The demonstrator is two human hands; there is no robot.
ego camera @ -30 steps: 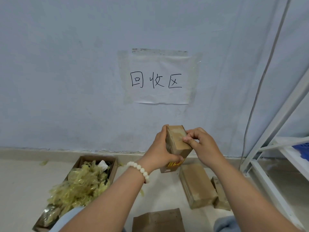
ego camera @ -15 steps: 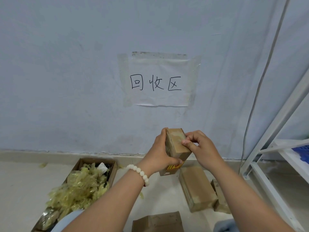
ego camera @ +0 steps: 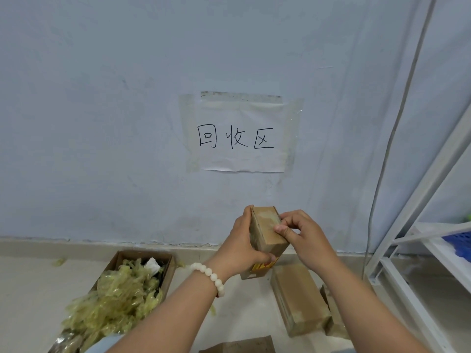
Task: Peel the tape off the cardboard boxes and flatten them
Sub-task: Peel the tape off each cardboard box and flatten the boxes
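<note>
A small taped cardboard box is held upright in the air before the wall. My left hand, with a white bead bracelet on its wrist, grips the box's left side and lower part. My right hand has its fingers curled against the box's right edge, thumb and fingertips pinching at the tape on the upper face. On the floor below lie two more taped boxes: a larger one and a smaller one to its right.
An open cardboard box full of crumpled yellowish tape stands on the floor at left. A piece of cardboard lies at the bottom edge. A white metal shelf frame stands at right. A paper sign is taped on the wall.
The held box and both hands stay almost in place; my right fingers have shifted slightly along the box's right edge, working at the tape. The view tilted a little.
</note>
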